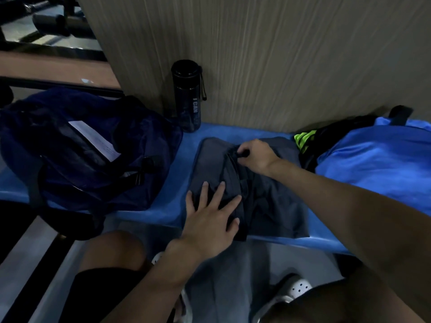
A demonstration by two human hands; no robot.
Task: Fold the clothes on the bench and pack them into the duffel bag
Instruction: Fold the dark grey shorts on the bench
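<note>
A dark grey garment (275, 201) lies spread on the blue bench (149, 215) in front of me. My left hand (210, 217) lies flat on its near left part with fingers spread. My right hand (256, 155) pinches a dark fold of the garment at its far edge. The navy duffel bag (88, 148) sits open on the bench to the left, with a white tag showing inside. More clothes lie at the right: a bright blue garment (373, 169) and a black one with neon green stripes (305, 141).
A black water bottle (187, 96) stands upright on the bench against the wood-grain wall (279, 54), between the bag and the grey garment. My knees and white shoes (296, 287) are below the bench's front edge.
</note>
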